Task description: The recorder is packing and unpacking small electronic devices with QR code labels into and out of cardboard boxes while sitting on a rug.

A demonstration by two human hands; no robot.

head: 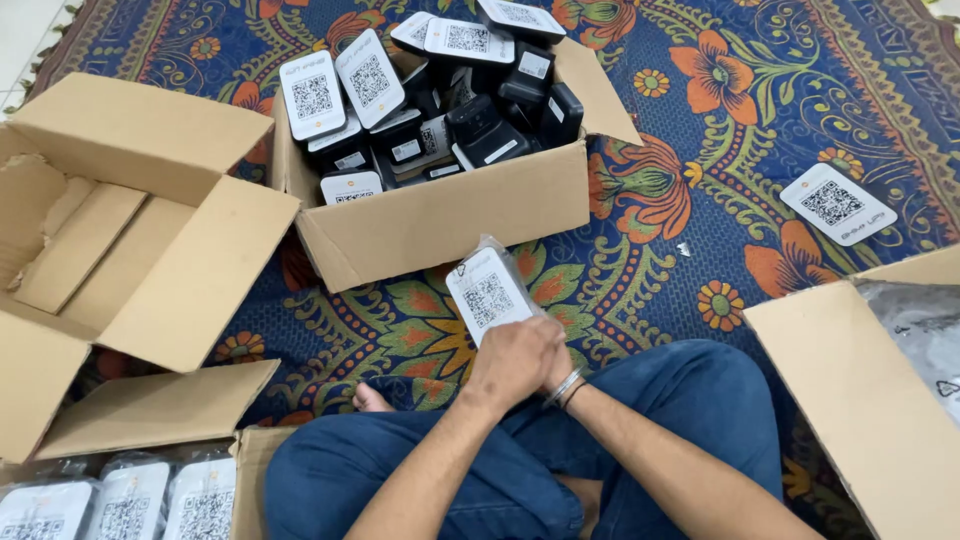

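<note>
I sit cross-legged in blue jeans on a patterned rug. Both hands meet at one small device (488, 296) with a white face bearing a square code, wrapped in clear plastic. My left hand (512, 362) lies on top and grips its lower end. My right hand (556, 372) is mostly hidden behind the left; a metal bracelet shows at its wrist. Just beyond the device stands an open cardboard box (450, 215) heaped with several black devices that have the same white faces.
A large empty cardboard box (110, 240) lies open at the left. A box (130, 500) of plastic-wrapped devices sits at the bottom left. Another box (860, 390) with grey plastic stands at the right. One loose device (838, 204) rests on the rug (700, 130).
</note>
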